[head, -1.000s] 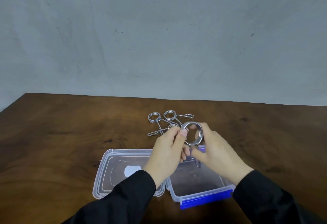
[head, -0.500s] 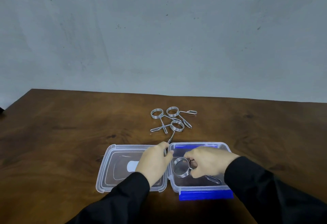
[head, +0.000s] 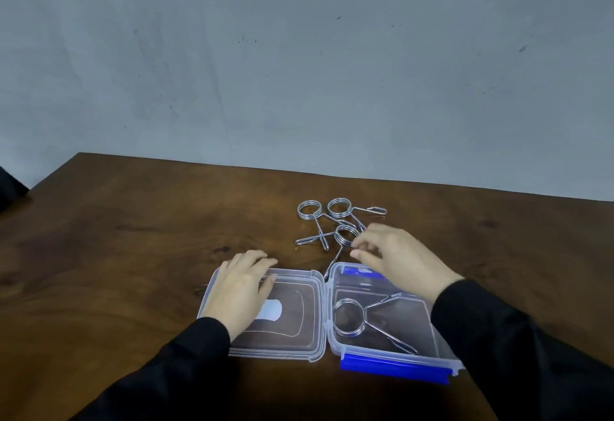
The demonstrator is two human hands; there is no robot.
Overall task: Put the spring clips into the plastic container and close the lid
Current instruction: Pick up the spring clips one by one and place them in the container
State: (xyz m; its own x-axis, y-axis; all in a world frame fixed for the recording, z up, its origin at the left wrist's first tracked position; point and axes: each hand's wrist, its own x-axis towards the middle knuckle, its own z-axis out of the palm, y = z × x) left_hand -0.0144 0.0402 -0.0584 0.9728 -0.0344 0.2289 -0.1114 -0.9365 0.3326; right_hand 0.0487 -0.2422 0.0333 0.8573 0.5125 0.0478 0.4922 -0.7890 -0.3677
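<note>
A clear plastic container [head: 428, 314] lies open on the brown wooden table [head: 133, 254] in the lower middle of the frame, its hinged lid [head: 299, 321] folded flat to the left of the tray and a blue latch [head: 395, 369] along the tray's near edge. One spring clip [head: 349, 317] lies inside the tray, its coil toward the lower left and its two wire arms spreading to the right. The left hand [head: 241, 287] rests palm down and flat on the open lid, fingers loosely spread and gripping nothing. The right hand [head: 395, 258] hovers over the far edge of the tray, above and to the right of the clip inside it, with the fingers curled loosely and apart; it holds nothing. Just beyond its fingertips [head: 357, 254], toward the upper left, the nearest loose clip [head: 345, 236] lies on the table with its coil close to the fingers, though contact cannot be told. Two more clips lie farther up the frame, the left clip [head: 309, 211] and the right clip [head: 340, 207], their wire arms crossing one another. Both forearms wear black sleeves [head: 498, 337].
</note>
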